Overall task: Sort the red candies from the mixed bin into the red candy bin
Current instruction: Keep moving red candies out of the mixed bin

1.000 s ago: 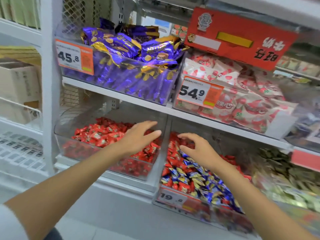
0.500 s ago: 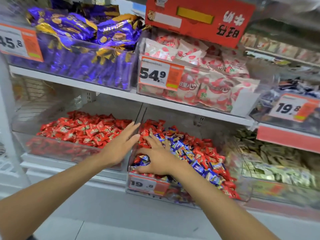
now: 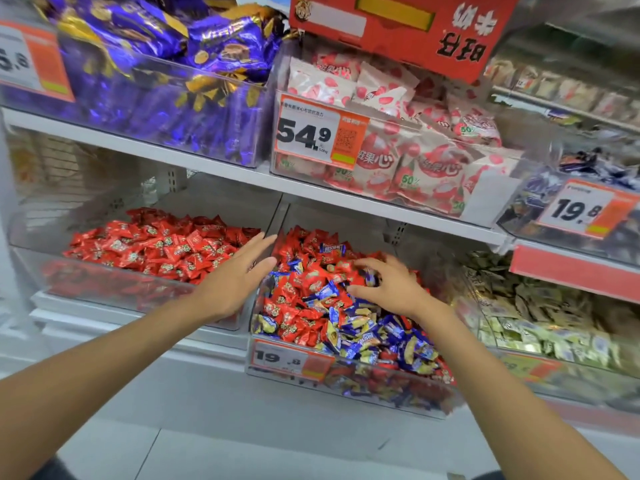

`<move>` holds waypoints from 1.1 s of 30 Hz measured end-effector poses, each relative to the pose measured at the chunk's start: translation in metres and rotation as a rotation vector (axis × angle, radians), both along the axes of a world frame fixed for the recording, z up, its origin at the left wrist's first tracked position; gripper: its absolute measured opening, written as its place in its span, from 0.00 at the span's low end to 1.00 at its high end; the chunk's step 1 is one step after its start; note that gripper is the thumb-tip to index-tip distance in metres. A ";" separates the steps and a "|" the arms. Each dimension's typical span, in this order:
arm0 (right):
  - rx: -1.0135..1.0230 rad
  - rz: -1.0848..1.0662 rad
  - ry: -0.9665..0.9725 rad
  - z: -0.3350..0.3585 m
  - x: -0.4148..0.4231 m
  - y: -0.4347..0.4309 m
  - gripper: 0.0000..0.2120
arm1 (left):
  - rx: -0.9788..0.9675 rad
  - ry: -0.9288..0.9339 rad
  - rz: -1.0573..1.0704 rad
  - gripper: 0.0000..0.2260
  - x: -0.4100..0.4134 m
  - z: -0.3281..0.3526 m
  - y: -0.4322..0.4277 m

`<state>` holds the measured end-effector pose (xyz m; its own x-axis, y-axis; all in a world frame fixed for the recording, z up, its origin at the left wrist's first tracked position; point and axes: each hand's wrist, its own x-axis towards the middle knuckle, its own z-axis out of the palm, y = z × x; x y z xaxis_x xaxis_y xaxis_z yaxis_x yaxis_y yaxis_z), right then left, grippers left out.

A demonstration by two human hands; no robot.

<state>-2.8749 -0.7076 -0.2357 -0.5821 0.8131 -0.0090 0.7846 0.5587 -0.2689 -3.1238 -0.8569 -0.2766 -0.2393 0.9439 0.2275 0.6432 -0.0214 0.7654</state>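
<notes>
The red candy bin [image 3: 38, 271] is a clear tub on the lower shelf at the left, with a layer of red candies [image 3: 156, 247] in it. To its right stands the mixed bin [image 3: 349, 393], heaped with red and blue wrapped candies [image 3: 311, 306]. My left hand [image 3: 239, 275] hovers with straight fingers over the wall between the two bins and holds nothing. My right hand [image 3: 388, 289] lies on the middle of the mixed pile, its fingers and thumb curled down around a few candies; the motion blur hides which ones.
The shelf above [image 3: 207, 168] overhangs both bins and carries a tub of purple packets [image 3: 156, 81] and one of white-and-red bags [image 3: 398, 140]. A bin of pale green candies [image 3: 536, 317] stands right of the mixed bin. An orange price tag [image 3: 287, 358] is fixed to the mixed bin's front.
My right hand has moved from the mixed bin's front left to its middle, and its fingers have curled into the pile. My left hand has stayed by the dividing wall.
</notes>
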 end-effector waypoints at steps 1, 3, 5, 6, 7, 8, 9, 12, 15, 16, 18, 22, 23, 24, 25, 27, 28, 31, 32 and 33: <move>0.019 0.040 0.024 0.005 -0.001 -0.011 0.29 | 0.000 0.003 0.007 0.26 0.000 0.000 0.001; -0.020 0.208 0.052 0.009 -0.013 -0.041 0.30 | -0.004 0.014 0.016 0.27 0.001 0.000 0.001; -0.131 0.377 -0.004 -0.004 -0.031 -0.067 0.32 | -0.009 0.009 0.015 0.29 0.001 0.001 0.000; -0.157 0.418 -0.058 -0.013 -0.038 -0.073 0.33 | -0.010 0.000 0.013 0.30 0.001 0.002 0.000; -0.159 0.426 -0.101 -0.020 -0.043 -0.070 0.34 | -0.010 -0.009 0.010 0.30 0.001 0.002 -0.001; -0.158 0.412 -0.127 -0.023 -0.045 -0.063 0.36 | -0.008 -0.016 0.008 0.31 0.001 0.002 -0.002; -0.160 0.384 -0.144 -0.024 -0.046 -0.056 0.37 | -0.007 -0.021 0.008 0.32 0.000 0.002 -0.002; -0.132 0.306 -0.149 -0.021 -0.041 -0.036 0.35 | -0.006 -0.035 0.017 0.32 0.000 0.003 -0.003; -0.059 0.213 -0.147 -0.018 -0.033 -0.022 0.35 | -0.010 -0.002 0.014 0.23 0.003 0.007 -0.003; -0.030 0.173 -0.159 -0.016 -0.028 -0.018 0.34 | -0.012 0.011 0.012 0.22 0.004 0.010 -0.004; 0.009 0.085 -0.156 -0.011 -0.017 -0.007 0.32 | -0.015 0.026 0.013 0.22 0.006 0.015 -0.005; -0.038 -0.032 -0.104 -0.001 0.015 0.005 0.31 | -0.019 0.064 0.042 0.26 0.010 0.027 -0.006; -0.077 -0.041 -0.079 0.003 0.024 0.006 0.33 | -0.002 0.093 0.060 0.26 0.013 0.032 -0.005; -0.114 -0.042 -0.014 0.008 0.034 0.007 0.35 | 0.027 0.132 0.082 0.25 0.017 0.037 -0.003; -0.142 -0.046 0.082 0.012 0.043 0.008 0.35 | 0.065 0.171 0.101 0.24 0.022 0.042 -0.001; -0.139 -0.053 0.215 0.021 0.060 0.007 0.27 | 0.163 0.241 0.107 0.22 0.036 0.052 0.004; -0.108 -0.058 0.260 0.025 0.067 0.007 0.21 | 0.208 0.265 0.090 0.20 0.044 0.056 0.007; -0.041 -0.071 0.386 0.022 0.073 0.006 0.10 | 0.224 0.329 0.006 0.18 0.071 0.060 0.019; -0.053 -0.058 0.421 0.021 0.070 0.002 0.10 | 0.190 0.342 -0.018 0.18 0.078 0.057 0.025; -0.063 -0.045 0.444 0.019 0.064 -0.001 0.10 | 0.144 0.355 -0.040 0.18 0.083 0.051 0.033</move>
<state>-2.8106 -0.7086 -0.2167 -0.5047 0.8437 0.1827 0.6090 0.4980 -0.6173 -3.0403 -0.8234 -0.2259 -0.0857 0.9033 0.4204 0.8644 -0.1424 0.4822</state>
